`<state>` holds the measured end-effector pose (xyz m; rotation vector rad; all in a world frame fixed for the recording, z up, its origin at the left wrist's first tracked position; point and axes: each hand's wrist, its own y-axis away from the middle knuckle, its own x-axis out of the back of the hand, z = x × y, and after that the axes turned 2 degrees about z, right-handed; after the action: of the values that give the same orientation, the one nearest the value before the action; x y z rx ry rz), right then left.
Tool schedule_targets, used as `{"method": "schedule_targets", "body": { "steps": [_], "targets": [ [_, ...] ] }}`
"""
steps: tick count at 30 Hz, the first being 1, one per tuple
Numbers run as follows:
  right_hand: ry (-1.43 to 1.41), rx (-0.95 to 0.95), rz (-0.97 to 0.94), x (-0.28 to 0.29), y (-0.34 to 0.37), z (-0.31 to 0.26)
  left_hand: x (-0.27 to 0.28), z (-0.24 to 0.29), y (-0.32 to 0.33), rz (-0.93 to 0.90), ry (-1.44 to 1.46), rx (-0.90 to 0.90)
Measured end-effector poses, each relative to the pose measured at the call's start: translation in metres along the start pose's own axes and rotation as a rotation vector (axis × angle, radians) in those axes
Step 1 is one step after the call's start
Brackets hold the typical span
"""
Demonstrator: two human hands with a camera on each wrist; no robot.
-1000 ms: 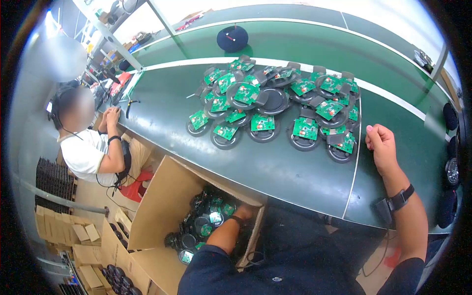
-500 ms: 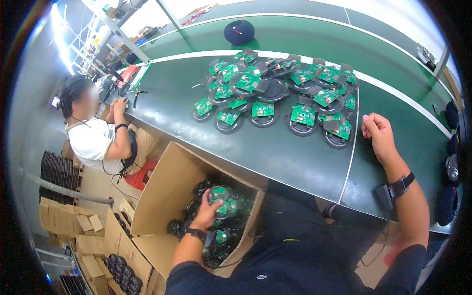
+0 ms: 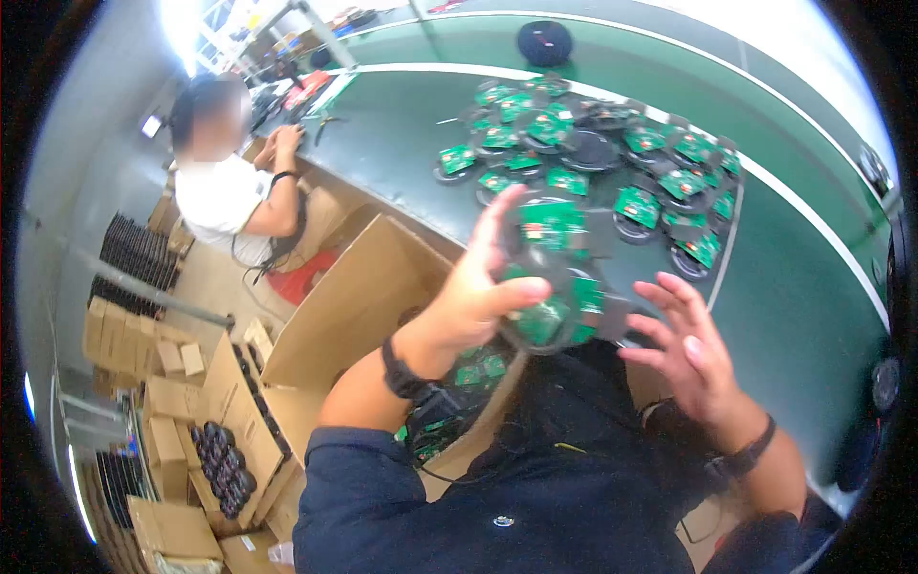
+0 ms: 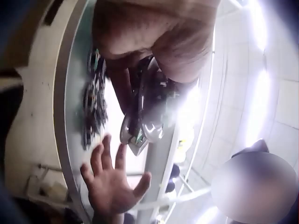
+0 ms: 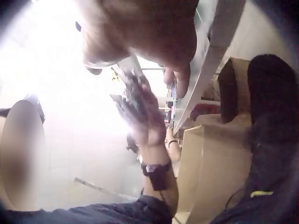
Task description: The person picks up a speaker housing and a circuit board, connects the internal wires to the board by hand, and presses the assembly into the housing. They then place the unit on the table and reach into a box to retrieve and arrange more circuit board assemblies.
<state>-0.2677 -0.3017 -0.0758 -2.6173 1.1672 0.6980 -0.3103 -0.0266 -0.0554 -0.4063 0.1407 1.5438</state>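
My left hand [image 3: 464,301] is raised over the bench's near edge and grips two round dark housings with green circuit boards [image 3: 553,226], blurred by motion, thumb across the near one. In the left wrist view the housings [image 4: 152,109] show edge-on, one beside the other, below the palm. My right hand [image 3: 696,359] is held just to the right of them, its fingers spread and nothing in its grasp. From the left wrist those same fingers of the right hand [image 4: 112,186] reach up toward the housings.
A pile of similar housings [image 3: 590,151] covers part of the dark green bench [image 3: 402,129]. Below its near edge stands an open cardboard box [image 3: 349,301] holding more of them. Another person [image 3: 229,210] sits at the left. Round black parts [image 3: 222,469] fill a carton at lower left.
My left hand has come up out of the cardboard box with the housings, to above the bench edge. My right hand has left the bench, moved left toward them and spread its fingers.
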Motion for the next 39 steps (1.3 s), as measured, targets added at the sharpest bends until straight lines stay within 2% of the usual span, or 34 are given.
{"method": "schedule_targets", "body": {
  "steps": [2,4,6,7,8,10,12,13,15,19,20,22,25,27,29,30,31,33,35,37,39],
  "targets": [
    [-0.072,0.032,0.09,-0.011,0.011,0.008,-0.04,-0.021,-0.024,-0.162,0.051,0.051],
    [-0.307,0.085,0.168,-0.005,0.02,0.011,-0.072,-0.045,-0.04,-0.282,0.1,0.103],
    [-0.349,0.077,0.266,0.015,0.029,0.009,-0.102,-0.065,-0.052,-0.291,-0.033,0.152],
    [-0.406,0.048,0.302,0.023,0.034,0.005,-0.113,-0.074,-0.059,-0.304,-0.018,0.134],
    [-0.349,0.045,0.394,0.029,0.039,0.0,-0.123,-0.079,-0.063,-0.357,-0.071,0.1],
    [-0.323,0.059,0.445,0.041,0.049,-0.007,-0.135,-0.085,-0.07,-0.413,-0.119,0.06],
    [-0.288,0.08,0.493,0.048,0.053,-0.011,-0.141,-0.088,-0.074,-0.385,-0.522,-0.136],
    [-0.282,0.078,0.484,0.053,0.054,-0.012,-0.143,-0.087,-0.074,-0.376,-0.523,-0.143],
    [-0.388,0.127,0.484,0.06,0.055,-0.012,-0.149,-0.086,-0.07,-0.264,-0.896,-0.567],
    [-0.397,0.157,0.478,0.068,0.052,-0.008,-0.151,-0.095,-0.069,-0.25,-0.841,-0.822],
    [-0.415,0.161,0.476,0.075,0.051,-0.005,-0.148,-0.095,-0.069,-0.242,-0.846,-0.826],
    [-0.402,0.175,0.494,0.071,0.051,-0.012,-0.139,-0.095,-0.07,-0.314,-0.45,-0.512],
    [-0.449,0.18,0.511,0.074,0.057,-0.008,-0.115,-0.07,-0.092,-0.113,-0.127,-0.396],
    [-0.417,0.196,0.499,0.071,0.058,-0.008,-0.084,-0.048,-0.115,-0.017,-0.252,-0.254],
    [-0.42,0.212,0.475,0.07,0.057,-0.006,-0.047,-0.054,-0.147,-0.033,-0.521,-0.242],
    [-0.403,0.213,0.467,0.069,0.056,-0.008,-0.04,-0.05,-0.157,-0.046,-0.74,-0.205],
    [-0.383,0.213,0.459,0.068,0.055,-0.009,-0.037,-0.051,-0.163,-0.047,-0.739,-0.211],
    [-0.364,0.217,0.462,0.066,0.055,-0.01,-0.036,-0.052,-0.172,-0.11,-1.02,-0.172],
    [-0.347,0.216,0.474,0.066,0.056,-0.01,-0.03,-0.057,-0.184,-0.102,-1.117,-0.234],
    [-0.331,0.217,0.463,0.068,0.057,-0.007,-0.028,-0.058,-0.191,-0.138,-1.551,-0.633],
    [-0.314,0.221,0.471,0.068,0.056,-0.006,-0.031,-0.068,-0.195,-0.026,-1.481,-0.822]
  ]
}}
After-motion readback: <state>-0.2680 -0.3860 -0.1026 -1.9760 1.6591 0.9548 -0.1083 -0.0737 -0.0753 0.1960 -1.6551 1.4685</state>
